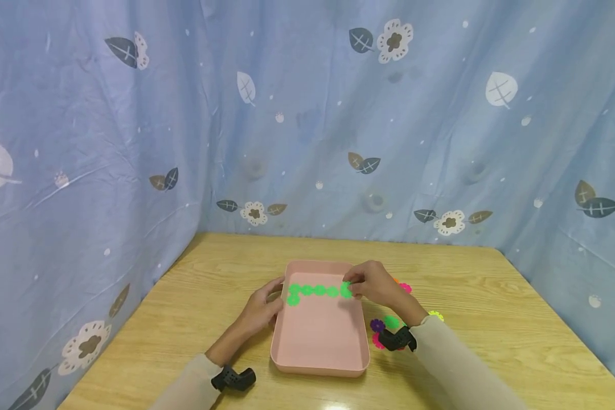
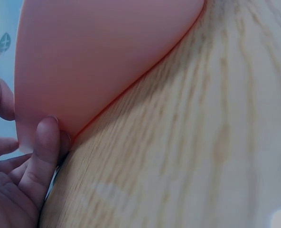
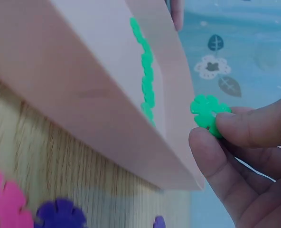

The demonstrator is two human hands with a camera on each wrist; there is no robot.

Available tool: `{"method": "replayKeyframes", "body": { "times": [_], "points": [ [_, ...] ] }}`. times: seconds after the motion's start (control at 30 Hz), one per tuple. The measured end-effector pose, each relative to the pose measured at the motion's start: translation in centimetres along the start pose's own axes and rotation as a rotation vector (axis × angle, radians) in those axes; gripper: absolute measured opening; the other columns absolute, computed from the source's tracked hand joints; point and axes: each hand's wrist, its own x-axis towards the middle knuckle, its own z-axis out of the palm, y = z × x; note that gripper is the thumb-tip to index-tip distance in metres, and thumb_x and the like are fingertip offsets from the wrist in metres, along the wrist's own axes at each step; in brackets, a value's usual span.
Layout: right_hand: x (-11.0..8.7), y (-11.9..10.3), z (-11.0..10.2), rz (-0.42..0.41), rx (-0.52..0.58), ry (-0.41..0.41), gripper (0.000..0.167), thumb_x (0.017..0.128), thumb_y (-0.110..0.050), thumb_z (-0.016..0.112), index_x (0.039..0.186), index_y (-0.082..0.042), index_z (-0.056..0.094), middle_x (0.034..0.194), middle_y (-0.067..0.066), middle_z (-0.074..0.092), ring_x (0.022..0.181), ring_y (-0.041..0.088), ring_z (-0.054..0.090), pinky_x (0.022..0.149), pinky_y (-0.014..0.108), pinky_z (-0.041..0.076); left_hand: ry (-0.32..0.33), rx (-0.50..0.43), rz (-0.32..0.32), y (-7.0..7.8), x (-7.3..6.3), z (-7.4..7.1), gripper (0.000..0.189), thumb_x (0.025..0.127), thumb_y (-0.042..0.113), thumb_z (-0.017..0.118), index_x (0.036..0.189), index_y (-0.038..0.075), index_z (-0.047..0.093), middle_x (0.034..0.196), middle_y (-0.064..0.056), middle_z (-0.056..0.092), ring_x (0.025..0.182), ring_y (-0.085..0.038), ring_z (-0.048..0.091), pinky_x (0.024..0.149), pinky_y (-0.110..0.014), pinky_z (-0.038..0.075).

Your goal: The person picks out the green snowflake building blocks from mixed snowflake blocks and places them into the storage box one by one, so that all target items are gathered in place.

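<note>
A pink tray lies on the table, with several green flower-shaped plastic discs in a row near its far end. At the row's left end, another green disc sits just nearer. My left hand holds the tray's left side, and in the left wrist view its thumb lies against the outer wall. Over the tray's far right side, my right hand pinches a green flower-shaped disc between thumb and fingers. The right wrist view shows that disc raised beside the tray's rim.
Loose discs lie right of the tray, partly hidden under my right forearm: purple, green, pink and yellow ones. A blue patterned curtain hangs behind the wooden table and along both sides.
</note>
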Motion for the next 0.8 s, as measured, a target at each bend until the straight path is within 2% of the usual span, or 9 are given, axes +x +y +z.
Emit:
{"method": "replayKeyframes", "body": {
  "times": [0.13, 0.27, 0.37, 0.5, 0.57, 0.7, 0.8],
  "points": [
    [1.1, -0.4, 0.7, 0.026, -0.032, -0.005, 0.024, 0.086, 0.011, 0.059, 0.106, 0.01, 0.073, 0.086, 0.019, 0.073, 0.066, 0.02, 0.067, 0.063, 0.029, 0.057, -0.001, -0.008, -0.013, 0.1, -0.2, 0.1, 0.068, 0.091, 0.007, 0.055, 0.156, 0.008, 0.039, 0.147, -0.021, 0.052, 0.117, -0.033, 0.062, 0.058, -0.031, 0.054],
    [2.3, -0.8, 1.3, 0.117, -0.045, -0.009, 0.023, 0.083, 0.011, 0.063, 0.101, 0.005, 0.076, 0.088, 0.013, 0.073, 0.065, 0.024, 0.068, 0.06, 0.032, 0.058, -0.008, -0.02, -0.024, 0.2, -0.1, 0.1, 0.068, 0.091, 0.007, 0.054, 0.157, 0.009, 0.039, 0.147, -0.021, 0.051, 0.103, -0.029, 0.066, 0.053, -0.033, 0.053],
    [3.0, -1.0, 2.1, 0.173, -0.048, -0.016, 0.023, 0.082, 0.012, 0.064, 0.099, 0.004, 0.077, 0.083, 0.01, 0.073, 0.063, 0.027, 0.069, 0.06, 0.033, 0.058, -0.014, -0.016, -0.025, 0.2, -0.1, 0.1, 0.067, 0.092, 0.008, 0.054, 0.157, 0.01, 0.039, 0.147, -0.02, 0.051, 0.099, -0.028, 0.067, 0.052, -0.033, 0.053],
    [3.7, -1.2, 3.3, 0.171, -0.073, -0.021, 0.022, 0.08, 0.012, 0.065, 0.097, 0.005, 0.078, 0.07, 0.007, 0.071, 0.058, 0.022, 0.068, 0.058, 0.031, 0.057, -0.012, -0.004, -0.018, 0.1, -0.2, 0.1, 0.067, 0.092, 0.009, 0.054, 0.157, 0.01, 0.038, 0.147, -0.02, 0.051, 0.115, -0.032, 0.063, 0.058, -0.032, 0.055],
    [4.0, -1.3, 3.9, 0.177, -0.08, -0.025, 0.022, 0.078, 0.012, 0.066, 0.094, 0.005, 0.079, 0.067, 0.005, 0.07, 0.056, 0.018, 0.065, 0.056, 0.028, 0.055, -0.016, -0.011, -0.014, 0.1, -0.2, 0.0, 0.067, 0.092, 0.009, 0.054, 0.157, 0.009, 0.038, 0.148, -0.021, 0.051, 0.115, -0.033, 0.063, 0.058, -0.032, 0.055],
    [4.6, -1.6, 4.9, 0.165, -0.206, -0.013, 0.018, 0.073, 0.005, 0.073, 0.085, -0.005, 0.082, 0.066, -0.002, 0.07, 0.063, 0.007, 0.058, 0.061, 0.023, 0.047, -0.023, -0.029, -0.02, 0.3, -0.1, 0.0, 0.068, 0.092, 0.007, 0.054, 0.157, 0.009, 0.037, 0.149, -0.023, 0.049, 0.1, -0.031, 0.067, 0.052, -0.032, 0.053],
    [4.7, -1.8, 5.5, 0.154, -0.289, 0.004, 0.016, 0.07, 0.0, 0.077, 0.079, -0.011, 0.082, 0.067, -0.007, 0.071, 0.066, 0.003, 0.057, 0.064, 0.022, 0.046, -0.025, -0.025, -0.024, 0.3, 0.0, 0.0, 0.068, 0.092, 0.007, 0.054, 0.157, 0.009, 0.038, 0.149, -0.022, 0.049, 0.098, -0.028, 0.067, 0.052, -0.032, 0.053]
  ]
}}
